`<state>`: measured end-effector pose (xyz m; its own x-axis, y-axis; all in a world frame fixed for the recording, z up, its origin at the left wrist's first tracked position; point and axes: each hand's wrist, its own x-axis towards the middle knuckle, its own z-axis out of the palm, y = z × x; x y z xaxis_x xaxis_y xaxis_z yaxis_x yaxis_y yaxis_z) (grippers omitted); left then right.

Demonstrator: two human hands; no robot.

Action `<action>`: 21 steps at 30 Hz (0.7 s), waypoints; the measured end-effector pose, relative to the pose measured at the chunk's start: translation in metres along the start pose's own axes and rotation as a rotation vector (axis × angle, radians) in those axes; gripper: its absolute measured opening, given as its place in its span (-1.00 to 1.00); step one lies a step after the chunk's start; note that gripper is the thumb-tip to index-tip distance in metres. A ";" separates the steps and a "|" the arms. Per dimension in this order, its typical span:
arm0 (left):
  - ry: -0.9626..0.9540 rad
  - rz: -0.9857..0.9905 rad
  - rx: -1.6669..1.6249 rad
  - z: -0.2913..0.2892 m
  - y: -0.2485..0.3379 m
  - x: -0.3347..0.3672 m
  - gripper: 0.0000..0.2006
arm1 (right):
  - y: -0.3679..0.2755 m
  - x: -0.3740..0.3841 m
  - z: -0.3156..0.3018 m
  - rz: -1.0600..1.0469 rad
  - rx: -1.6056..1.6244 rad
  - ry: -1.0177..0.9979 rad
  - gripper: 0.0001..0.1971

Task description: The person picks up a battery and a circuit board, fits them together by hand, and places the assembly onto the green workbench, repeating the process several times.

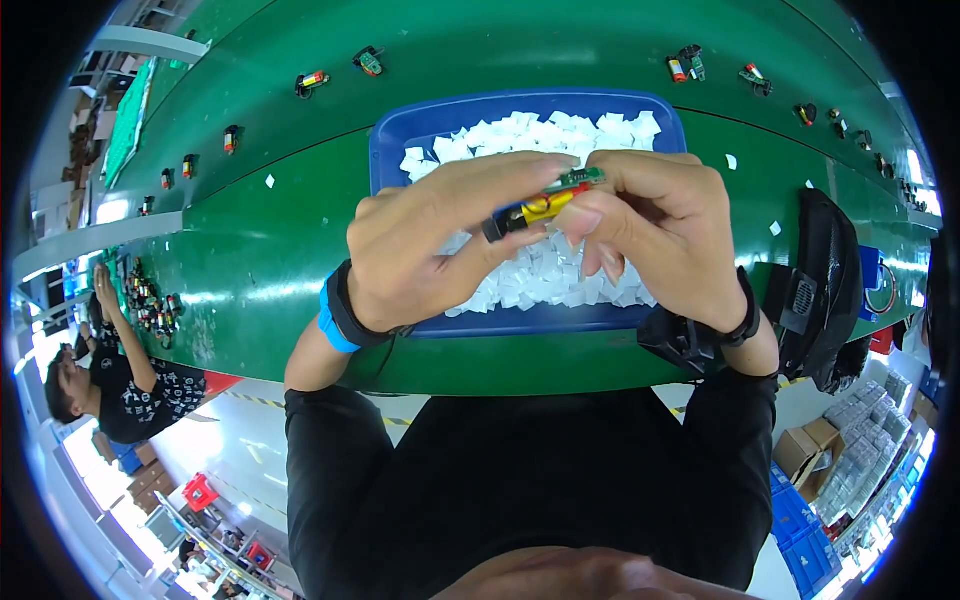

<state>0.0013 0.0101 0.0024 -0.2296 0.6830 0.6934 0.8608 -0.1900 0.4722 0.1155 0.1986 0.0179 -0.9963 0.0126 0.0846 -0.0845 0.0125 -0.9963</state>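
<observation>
Above a blue tray [385,150] my two hands hold a small battery assembly between them. This battery assembly [540,207] has a yellow-and-red cell, a black end and a strip of green circuit board, and it lies slanted. My left hand [425,240] is closed round its black end, thumb below and fingers above. My right hand [680,215] pinches the red-and-green end with thumb and forefinger. Many small white squares [560,290], like paper or foam pads, fill the tray beneath. My hands hide part of the assembly and of the tray.
Similar battery assemblies [315,80] stand spaced along the green bench [270,230], on both sides. A black bag [825,290] lies at the right. At the far left a co-worker [130,390] sits by a cluster of assemblies [150,305]. Cartons [805,455] stand on the floor at right.
</observation>
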 end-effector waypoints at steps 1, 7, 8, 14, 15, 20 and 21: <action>0.004 -0.219 -0.272 -0.001 0.006 -0.002 -0.65 | 0.003 0.000 -0.006 -0.103 -0.145 -0.021 -0.76; -0.031 -0.799 -1.033 -0.010 0.008 0.005 -0.66 | -0.010 0.003 -0.010 -0.397 -0.602 0.173 -0.77; -0.030 -0.798 -1.032 -0.012 0.007 0.005 -0.66 | -0.010 0.005 -0.007 -0.399 -0.601 0.172 -0.77; -0.177 -0.905 -1.056 -0.018 0.005 0.007 -0.67 | 0.002 0.011 -0.005 -0.672 -0.696 0.173 -0.56; -0.186 -0.912 -1.068 -0.019 0.005 0.007 -0.67 | 0.004 0.011 -0.007 -0.725 -0.728 0.153 -0.54; -0.187 -0.928 -1.117 -0.017 0.005 0.003 -0.68 | 0.008 0.010 -0.007 -0.769 -0.733 0.170 -0.55; -0.156 -0.900 -1.118 -0.015 0.006 0.002 -0.68 | 0.010 0.010 -0.006 -0.791 -0.707 0.182 -0.56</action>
<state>-0.0003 -0.0001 0.0151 -0.3786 0.9207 -0.0944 -0.3632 -0.0540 0.9301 0.1045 0.2050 0.0091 -0.6408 -0.1045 0.7606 -0.6187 0.6569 -0.4310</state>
